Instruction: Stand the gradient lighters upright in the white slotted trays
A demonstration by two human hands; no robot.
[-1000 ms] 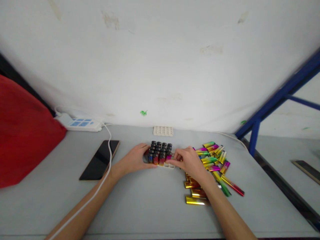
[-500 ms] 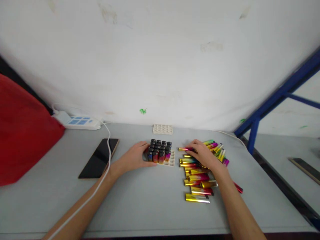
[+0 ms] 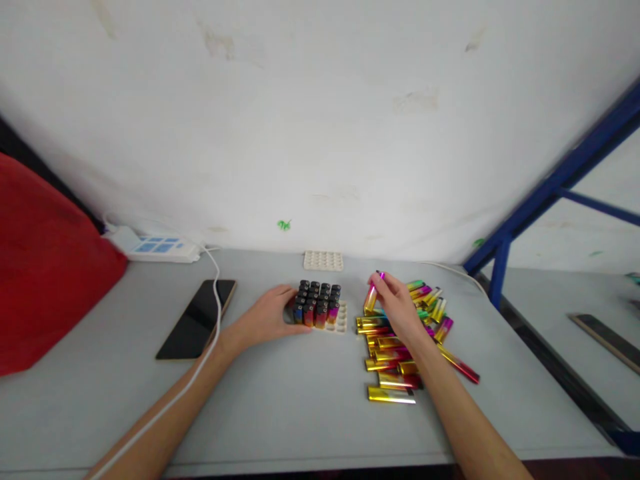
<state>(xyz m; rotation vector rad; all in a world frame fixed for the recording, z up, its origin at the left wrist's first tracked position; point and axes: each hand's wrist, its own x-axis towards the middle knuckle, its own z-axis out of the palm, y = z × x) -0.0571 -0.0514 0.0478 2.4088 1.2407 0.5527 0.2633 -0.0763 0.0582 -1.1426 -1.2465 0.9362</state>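
Observation:
A white tray with round holes (image 3: 342, 320) carries a block of upright black-topped tubes (image 3: 314, 303) on its left part; its right edge shows bare holes. My left hand (image 3: 273, 312) curves round the left side of this block, thumb at the front and fingers behind. To the right, my right hand (image 3: 393, 300) pinches one shiny pink-and-gold tube (image 3: 372, 295), tilted nearly upright with its dark end up. Beneath and beside that hand lies a loose pile of metallic gold, red and purple tubes (image 3: 393, 355).
A second white holed tray (image 3: 323, 261) lies by the wall. On the left are a dark phone (image 3: 200, 319), a white power strip (image 3: 163, 247) with a cable crossing my left forearm, and a red cloth (image 3: 50, 267). A blue metal frame (image 3: 530, 207) stands right.
My right hand has raised the pink-and-gold tube from lying flat to nearly upright. A few tubes at the pile's right side have shifted. My left hand stays at the block.

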